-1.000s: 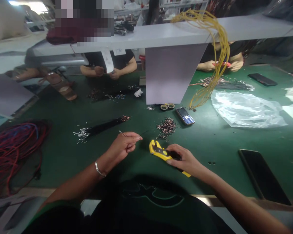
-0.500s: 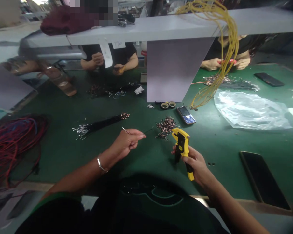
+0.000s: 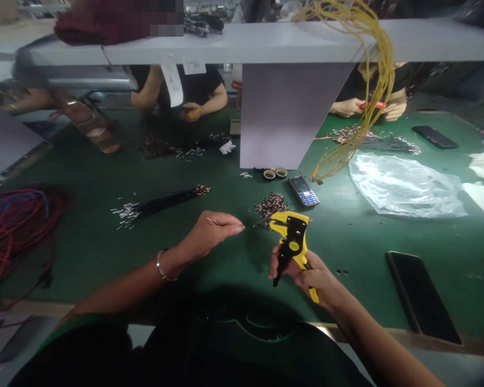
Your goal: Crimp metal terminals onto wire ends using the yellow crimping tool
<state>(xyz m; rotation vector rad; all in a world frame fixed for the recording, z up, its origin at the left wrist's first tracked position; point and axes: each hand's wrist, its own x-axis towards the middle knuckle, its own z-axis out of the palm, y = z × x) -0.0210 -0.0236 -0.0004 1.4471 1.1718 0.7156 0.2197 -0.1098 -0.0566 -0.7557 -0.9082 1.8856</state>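
My left hand (image 3: 213,234) pinches a thin wire; a short end (image 3: 210,221) pokes out behind the fingers, and no length shows clearly beyond the fingertips. In my right hand (image 3: 312,274) is a yellow and black wire stripper (image 3: 294,236), its handles spread apart and its jaws turned left toward my left hand, a small gap away. Just behind the jaws lies a heap of short wire scraps with copper-coloured ends (image 3: 271,207). Left of my left hand rests a bundle of black wires (image 3: 165,204), with silvery tips on one end and coppery ones on the other.
Behind the scraps are a keypad phone (image 3: 304,191) and tape rolls (image 3: 275,174). A smartphone (image 3: 423,295) lies at right, near a clear plastic bag (image 3: 407,183). Red cables (image 3: 16,236) pile up at left. Yellow wires (image 3: 381,70) hang off the shelf (image 3: 266,45). Two people sit opposite.
The wire stripper has swung left toward my left hand, and its handles are spread wider. The wire length ahead of my left fingertips no longer shows. The view has shifted slightly.
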